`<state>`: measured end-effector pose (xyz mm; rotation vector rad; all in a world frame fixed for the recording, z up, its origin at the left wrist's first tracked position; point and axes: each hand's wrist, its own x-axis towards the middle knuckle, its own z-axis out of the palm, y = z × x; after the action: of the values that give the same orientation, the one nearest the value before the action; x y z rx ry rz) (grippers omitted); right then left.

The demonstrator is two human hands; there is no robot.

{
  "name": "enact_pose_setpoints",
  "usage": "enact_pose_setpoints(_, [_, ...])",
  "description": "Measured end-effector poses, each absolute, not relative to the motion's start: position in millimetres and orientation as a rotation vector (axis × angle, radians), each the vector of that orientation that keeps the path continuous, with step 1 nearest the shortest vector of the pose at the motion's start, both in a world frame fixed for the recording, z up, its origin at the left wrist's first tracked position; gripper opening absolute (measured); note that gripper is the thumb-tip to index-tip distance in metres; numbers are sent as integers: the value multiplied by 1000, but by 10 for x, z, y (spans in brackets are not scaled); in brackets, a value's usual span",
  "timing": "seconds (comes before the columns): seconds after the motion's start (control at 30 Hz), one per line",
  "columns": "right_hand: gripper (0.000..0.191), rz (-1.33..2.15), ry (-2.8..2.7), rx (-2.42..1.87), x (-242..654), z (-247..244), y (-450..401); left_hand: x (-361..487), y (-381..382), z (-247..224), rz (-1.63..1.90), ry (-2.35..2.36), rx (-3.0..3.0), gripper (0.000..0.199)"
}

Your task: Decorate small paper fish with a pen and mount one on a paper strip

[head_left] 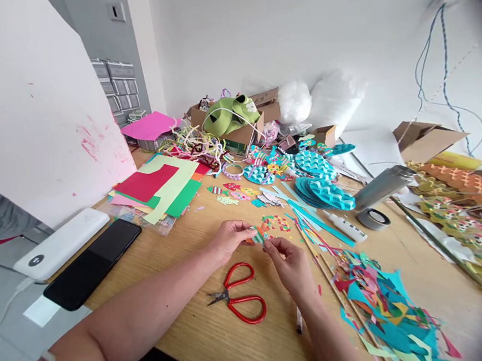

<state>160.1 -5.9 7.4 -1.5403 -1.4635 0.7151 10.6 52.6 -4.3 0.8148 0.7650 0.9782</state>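
Note:
Between both hands, over the middle of the wooden table, is a small striped paper fish (258, 235) in orange, green and white. My left hand (232, 239) pinches its left side with thumb and fingers. The fingertips of my right hand (287, 257) close on its right end. Just beyond lie many tiny coloured paper bits (278, 222). Red-handled scissors (237, 295) rest on the table nearer to me, blades pointing left and slightly apart. Farther back are several cut-out paper fish (236, 193) with stripes and dots.
Coloured paper sheets (170, 189), a black phone (93, 264) and a white power bank (62, 244) lie left. To the right are a glue bottle (345, 227), a tape roll (373, 219), a steel flask (385, 186), thin sticks (330, 279) and paper scraps (384, 302). Blue scalloped paper pieces (323, 193) lie behind.

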Motion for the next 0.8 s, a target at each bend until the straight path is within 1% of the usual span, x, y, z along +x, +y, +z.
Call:
enact_pose_setpoints(0.17, [42, 690, -1471, -1544, 1596, 78, -61, 113, 525, -62, 972, 773, 826, 32])
enact_pose_setpoints(0.47, [35, 723, -1466, -1559, 1603, 72, -66, 100, 525, -90, 957, 769, 859, 32])
enact_pose_setpoints(0.8, [36, 712, -1469, -1564, 1600, 76, -70, 105, 523, -75, 961, 769, 877, 30])
